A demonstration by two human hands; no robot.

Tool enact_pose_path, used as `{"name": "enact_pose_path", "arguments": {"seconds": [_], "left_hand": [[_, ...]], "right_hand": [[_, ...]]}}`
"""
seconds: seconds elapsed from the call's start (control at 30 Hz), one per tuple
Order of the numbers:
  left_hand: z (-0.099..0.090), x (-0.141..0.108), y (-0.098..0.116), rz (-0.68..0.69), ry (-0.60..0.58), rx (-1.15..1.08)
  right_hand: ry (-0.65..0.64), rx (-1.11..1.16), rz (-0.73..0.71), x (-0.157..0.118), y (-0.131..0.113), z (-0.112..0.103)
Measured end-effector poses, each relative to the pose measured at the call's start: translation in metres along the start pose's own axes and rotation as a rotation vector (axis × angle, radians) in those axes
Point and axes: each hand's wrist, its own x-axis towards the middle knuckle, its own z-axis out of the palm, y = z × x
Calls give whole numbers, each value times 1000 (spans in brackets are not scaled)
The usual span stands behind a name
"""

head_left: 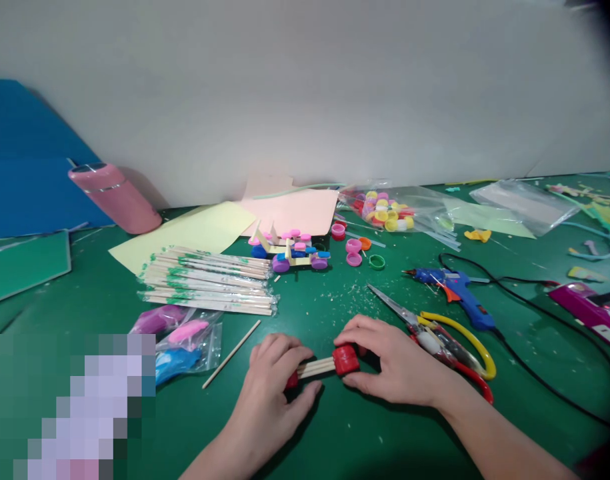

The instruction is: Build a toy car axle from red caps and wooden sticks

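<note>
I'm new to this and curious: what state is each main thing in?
Red-capped sticks: held at both ends, by left hand and right hand
Scissors: lying, blades together
Glue gun: on its side, corded
Wrapped sticks: in clear wrappers
Loose stick: unwrapped
Purple-wheeled car: on its wheels

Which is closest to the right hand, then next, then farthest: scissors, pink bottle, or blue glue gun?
From the right hand:
1. Scissors, just beyond it.
2. Blue glue gun, past the scissors, rightward.
3. Pink bottle, far left, by the wall.
</note>
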Motion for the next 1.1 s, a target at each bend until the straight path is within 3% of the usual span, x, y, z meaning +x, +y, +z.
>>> {"name": "enact_pose_path", "arguments": {"seconds": [0.4, 1.1], "left_hand": [[-1, 0, 0, 9, -39, -171], [-1, 2, -2, -3, -81, -194]], "right_hand": [[10, 76, -24, 1, 1, 0], [-26, 101, -3, 2, 2, 0]]}}
